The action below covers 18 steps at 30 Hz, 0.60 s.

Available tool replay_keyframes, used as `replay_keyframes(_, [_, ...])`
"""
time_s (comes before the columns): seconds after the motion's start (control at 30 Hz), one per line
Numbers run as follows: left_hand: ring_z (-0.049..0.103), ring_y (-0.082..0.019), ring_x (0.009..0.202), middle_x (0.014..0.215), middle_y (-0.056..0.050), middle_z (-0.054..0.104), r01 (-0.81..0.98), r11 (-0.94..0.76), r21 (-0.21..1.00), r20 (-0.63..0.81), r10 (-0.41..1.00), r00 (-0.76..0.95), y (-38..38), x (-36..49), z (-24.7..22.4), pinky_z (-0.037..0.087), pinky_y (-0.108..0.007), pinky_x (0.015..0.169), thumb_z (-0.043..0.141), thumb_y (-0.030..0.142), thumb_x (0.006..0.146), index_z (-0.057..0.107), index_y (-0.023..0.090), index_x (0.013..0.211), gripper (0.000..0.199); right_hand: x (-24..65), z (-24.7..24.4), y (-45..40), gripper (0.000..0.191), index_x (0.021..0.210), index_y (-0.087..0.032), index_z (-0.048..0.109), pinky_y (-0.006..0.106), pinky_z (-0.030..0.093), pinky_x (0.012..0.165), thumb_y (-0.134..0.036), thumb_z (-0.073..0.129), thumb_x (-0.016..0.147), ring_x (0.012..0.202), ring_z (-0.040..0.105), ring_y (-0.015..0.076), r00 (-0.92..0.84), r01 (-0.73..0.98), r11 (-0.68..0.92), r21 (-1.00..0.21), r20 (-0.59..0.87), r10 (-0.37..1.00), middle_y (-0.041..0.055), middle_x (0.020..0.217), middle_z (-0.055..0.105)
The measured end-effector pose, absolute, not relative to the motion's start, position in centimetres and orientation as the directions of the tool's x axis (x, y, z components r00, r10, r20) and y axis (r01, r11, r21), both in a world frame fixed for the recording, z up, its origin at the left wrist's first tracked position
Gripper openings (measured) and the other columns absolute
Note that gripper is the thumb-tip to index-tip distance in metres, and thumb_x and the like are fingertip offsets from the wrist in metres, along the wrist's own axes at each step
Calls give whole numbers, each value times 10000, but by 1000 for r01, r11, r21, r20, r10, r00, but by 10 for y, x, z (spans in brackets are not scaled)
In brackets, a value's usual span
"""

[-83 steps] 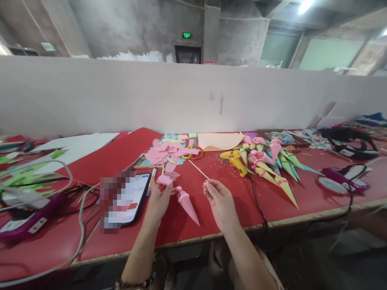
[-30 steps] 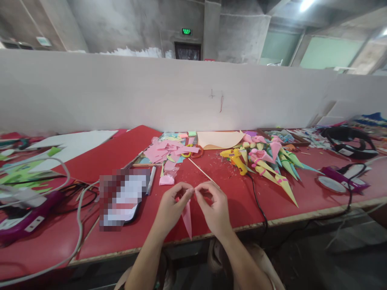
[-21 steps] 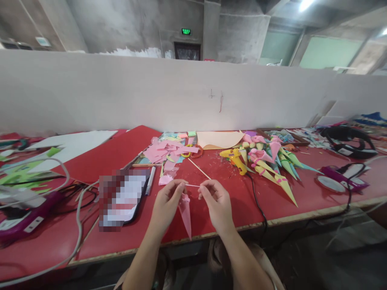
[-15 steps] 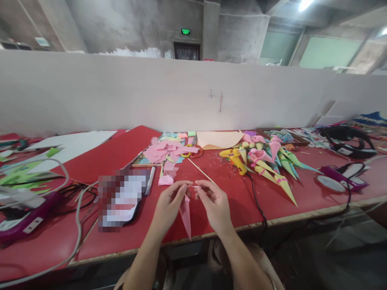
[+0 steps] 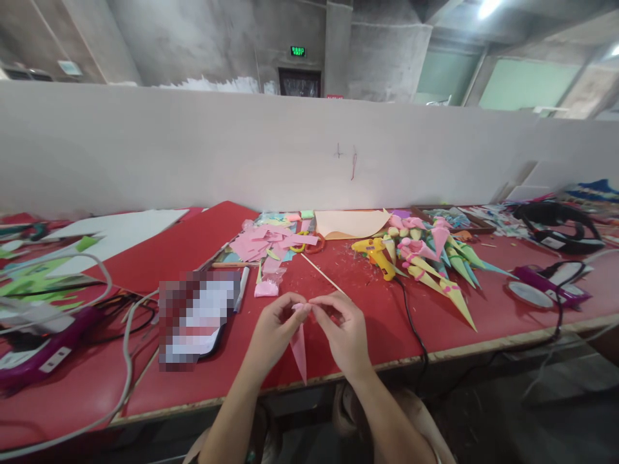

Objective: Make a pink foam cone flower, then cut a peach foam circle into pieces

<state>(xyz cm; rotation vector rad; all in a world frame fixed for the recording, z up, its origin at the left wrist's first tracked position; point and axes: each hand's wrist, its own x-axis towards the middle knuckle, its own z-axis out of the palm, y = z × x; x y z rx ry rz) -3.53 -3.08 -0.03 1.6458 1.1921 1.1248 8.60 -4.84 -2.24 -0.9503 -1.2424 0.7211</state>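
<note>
My left hand [image 5: 276, 323] is closed, its thumb and fingers pinching the top of a pink cone [image 5: 299, 357]. The cone's narrow point hangs down toward the table's front edge, while its upper end is partly covered by my fingers. Fingertips of my right hand [image 5: 344, 325] are pinched together and meet those of the left just above the cone. Whatever lies between the right fingertips is hidden. Beyond my hands are a small pink packet [image 5: 266, 289] and a thin stick [image 5: 322, 272] lying slantwise.
A yellow glue gun [image 5: 374, 254] with a black cord lies right of centre, beside several finished-looking cones [image 5: 457, 299]. Pink paper pieces [image 5: 264, 240] and yellow-handled scissors [image 5: 300, 243] lie behind. At left are a phone [image 5: 203, 322], a white pen [image 5: 242, 287] and cables.
My right fingertips have moved left to meet my left ones. The short pale-pink strand that stretched between the hands is now out of sight. The cone still hangs below my left hand.
</note>
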Motion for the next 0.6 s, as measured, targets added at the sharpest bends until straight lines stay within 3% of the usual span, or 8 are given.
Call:
replay_keyframes(0.3, [431, -91, 490, 540, 34, 517, 261, -222, 940, 172, 964, 202, -29, -37, -2, 364, -198, 489, 486, 349, 762, 575, 166, 644, 236, 86, -27, -46, 191, 883, -198, 681, 262, 509, 692, -192, 511, 797, 806, 607, 162, 204, 37, 464, -885, 461, 864, 58, 838, 641])
replay_keyframes(0.6, [544, -136, 651, 679, -3, 613, 235, -155, 960, 117, 979, 169, -30, -37, -4, 430, -230, 613, 572, 343, 702, 636, 162, 796, 214, 85, -27, -46, 101, 794, -176, 653, 251, 533, 643, -207, 562, 762, 717, 629, 155, 197, -24, 395, -918, 383, 903, 41, 766, 670])
